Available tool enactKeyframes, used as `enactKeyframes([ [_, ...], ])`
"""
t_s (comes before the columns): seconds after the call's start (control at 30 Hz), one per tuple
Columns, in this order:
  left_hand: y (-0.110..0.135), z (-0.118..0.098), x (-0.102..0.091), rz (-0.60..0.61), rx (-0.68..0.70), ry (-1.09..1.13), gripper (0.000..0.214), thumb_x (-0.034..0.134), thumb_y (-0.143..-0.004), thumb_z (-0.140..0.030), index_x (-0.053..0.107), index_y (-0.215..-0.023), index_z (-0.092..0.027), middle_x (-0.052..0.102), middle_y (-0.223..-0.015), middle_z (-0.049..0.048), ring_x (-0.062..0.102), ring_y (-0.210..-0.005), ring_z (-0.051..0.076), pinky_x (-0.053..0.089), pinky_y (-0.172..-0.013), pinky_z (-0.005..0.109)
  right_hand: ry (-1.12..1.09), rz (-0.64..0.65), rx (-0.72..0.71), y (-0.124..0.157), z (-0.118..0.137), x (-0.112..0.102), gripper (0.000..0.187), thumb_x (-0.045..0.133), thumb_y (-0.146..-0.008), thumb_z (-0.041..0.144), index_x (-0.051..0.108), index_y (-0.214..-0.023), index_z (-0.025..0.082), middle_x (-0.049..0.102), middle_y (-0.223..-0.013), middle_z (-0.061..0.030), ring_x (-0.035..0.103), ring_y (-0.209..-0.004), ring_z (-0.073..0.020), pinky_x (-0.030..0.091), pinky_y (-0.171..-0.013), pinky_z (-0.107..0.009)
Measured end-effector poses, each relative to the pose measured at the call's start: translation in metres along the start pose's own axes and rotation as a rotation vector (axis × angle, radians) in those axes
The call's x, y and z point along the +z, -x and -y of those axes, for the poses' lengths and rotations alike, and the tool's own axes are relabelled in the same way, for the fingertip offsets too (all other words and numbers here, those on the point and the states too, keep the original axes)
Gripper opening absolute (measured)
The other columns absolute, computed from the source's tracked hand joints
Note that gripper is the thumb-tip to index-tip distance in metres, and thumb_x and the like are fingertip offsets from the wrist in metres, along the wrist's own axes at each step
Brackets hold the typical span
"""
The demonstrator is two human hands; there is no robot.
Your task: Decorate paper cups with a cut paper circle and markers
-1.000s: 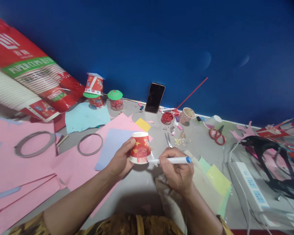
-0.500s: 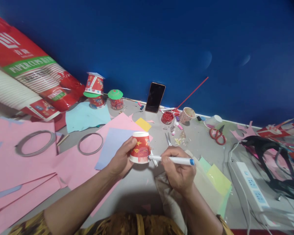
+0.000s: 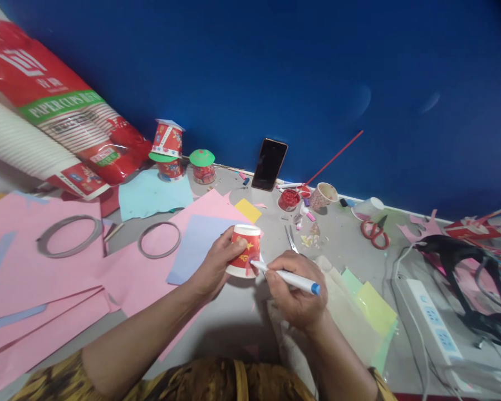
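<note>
A red paper cup (image 3: 241, 257) with yellow star patterns and white rims is gripped in my left hand (image 3: 214, 263), thumb across its front. My right hand (image 3: 297, 287) is closed around a white marker (image 3: 292, 279) with a blue end. The marker's tip meets the lower right side of the cup, where pinkish marks show. Under the hands lie a blue paper sheet (image 3: 198, 245) and larger pink paper (image 3: 125, 284). Silver scissors (image 3: 291, 238) rest just beyond my right hand.
Decorated cups (image 3: 167, 142) stand at the back left beside a bag of paper cups (image 3: 73, 106). A phone (image 3: 269, 164) leans on the blue wall. Red-handled scissors (image 3: 374, 233), a power strip (image 3: 434, 320) and a black strap frame (image 3: 463, 278) lie to the right. Tape rings (image 3: 159, 256) sit left.
The marker tip has moved from the cup's right edge onto its front. My left thumb has shifted further across the cup, which is turned slightly. The whole view has shifted a little.
</note>
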State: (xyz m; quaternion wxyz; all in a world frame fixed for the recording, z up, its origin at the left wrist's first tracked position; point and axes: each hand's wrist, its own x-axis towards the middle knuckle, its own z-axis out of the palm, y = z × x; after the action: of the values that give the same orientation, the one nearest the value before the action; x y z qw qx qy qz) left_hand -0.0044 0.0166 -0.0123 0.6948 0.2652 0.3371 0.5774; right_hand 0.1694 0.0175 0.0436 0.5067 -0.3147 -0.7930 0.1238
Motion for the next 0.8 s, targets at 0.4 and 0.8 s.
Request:
enactKeyframes([
  [0.4,0.0006,-0.0024,0.0018,-0.052,-0.005,-0.053,0.045,0.089,-0.079,-0.046,0.074,-0.108,-0.016,0.074,-0.087,0.0048,0.067,-0.074,0.016,0.054,-0.069,0.025,-0.019,0.085,0.047,0.0010,-0.0007,0.0003,0.018,0.061,-0.095,0.017,0.067,-0.078,0.022,0.071,-0.063,0.0006,0.066,-0.053,-0.0140,0.050,-0.055,-0.025],
  [0.8,0.0000,-0.0019,0.0009,-0.081,-0.009,-0.058,0.042,0.089,-0.079,-0.046,0.076,-0.106,-0.017,0.074,-0.086,0.0042,0.065,-0.074,0.016,0.052,-0.070,0.025,-0.073,0.122,0.046,-0.0005,-0.0010,0.0006,0.016,0.062,-0.092,0.015,0.066,-0.078,0.022,0.072,-0.064,0.0015,0.065,-0.052,-0.0126,0.050,-0.055,-0.024],
])
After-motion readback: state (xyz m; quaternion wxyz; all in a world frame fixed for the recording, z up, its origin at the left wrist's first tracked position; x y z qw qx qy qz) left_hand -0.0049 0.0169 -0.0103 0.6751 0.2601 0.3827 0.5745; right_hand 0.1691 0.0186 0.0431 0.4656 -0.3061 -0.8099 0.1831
